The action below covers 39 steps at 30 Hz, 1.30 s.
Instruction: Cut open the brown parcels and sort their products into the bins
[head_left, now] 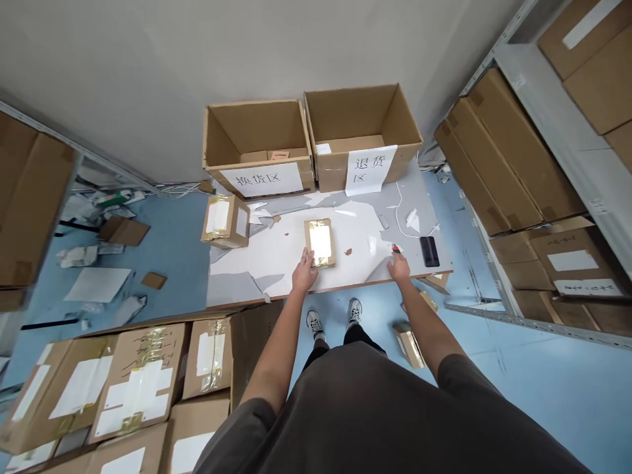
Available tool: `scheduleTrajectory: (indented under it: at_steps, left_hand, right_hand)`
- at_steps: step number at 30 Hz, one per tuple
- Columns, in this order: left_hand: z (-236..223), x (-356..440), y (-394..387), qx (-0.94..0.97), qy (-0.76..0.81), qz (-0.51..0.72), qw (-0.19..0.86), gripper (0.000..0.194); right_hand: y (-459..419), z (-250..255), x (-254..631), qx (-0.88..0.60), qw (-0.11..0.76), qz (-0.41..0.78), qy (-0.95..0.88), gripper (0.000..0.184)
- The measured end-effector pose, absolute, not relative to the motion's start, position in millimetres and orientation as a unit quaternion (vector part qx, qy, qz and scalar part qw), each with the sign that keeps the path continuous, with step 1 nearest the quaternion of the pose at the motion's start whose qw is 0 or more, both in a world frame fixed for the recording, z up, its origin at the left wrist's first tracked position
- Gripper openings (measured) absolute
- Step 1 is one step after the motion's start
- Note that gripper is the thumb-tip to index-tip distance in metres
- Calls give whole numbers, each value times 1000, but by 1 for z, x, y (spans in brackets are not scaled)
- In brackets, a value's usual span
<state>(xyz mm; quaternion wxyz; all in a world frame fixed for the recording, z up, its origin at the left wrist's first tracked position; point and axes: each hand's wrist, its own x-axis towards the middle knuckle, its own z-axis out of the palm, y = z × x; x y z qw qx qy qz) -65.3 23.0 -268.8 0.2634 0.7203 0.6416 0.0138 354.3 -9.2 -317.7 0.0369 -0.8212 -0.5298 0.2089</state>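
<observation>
A small cardboard box (313, 232) with a white label and shiny tape lies on the table. My left hand (305, 271) holds it by its near left corner, thumb and fingers against the edge. At the table's front edge on the right, my right hand (399, 267) is closed around a small red and black tool (395, 248), which looks like a box cutter. Most of that tool is hidden by the fingers. A second taped box (224, 220) stands at the table's left edge, apart from both hands.
Two open cartons (269, 179) with paper signs stand at the table's back. A phone (429, 251) and a white cable (399, 210) lie right. Paper scraps litter the tabletop (232, 288). Stacked boxes (143, 368) fill the lower left; shelves (548, 105) flank the right. Boxes (409, 343) lie on the floor.
</observation>
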Motion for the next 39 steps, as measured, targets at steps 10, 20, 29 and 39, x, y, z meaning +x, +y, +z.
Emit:
scheduleTrajectory:
  at_steps: [10, 20, 29, 39]
  left_hand:
    - [-258, -55, 27, 698, 674, 0, 243, 89]
    - [-259, -51, 28, 688, 690, -9, 225, 86]
    - [-257, -49, 29, 677, 698, -14, 232, 84]
    - [-252, -48, 28, 670, 696, -42, 253, 84]
  right_hand:
    - [-11, -332, 414, -840, -52, 254, -476, 62]
    - [-4, -358, 425, -819, -25, 274, -504, 69]
    - [3, -339, 407, -792, 122, 311, -512, 74]
    - [19, -280, 326, -567, 476, 545, -393, 78]
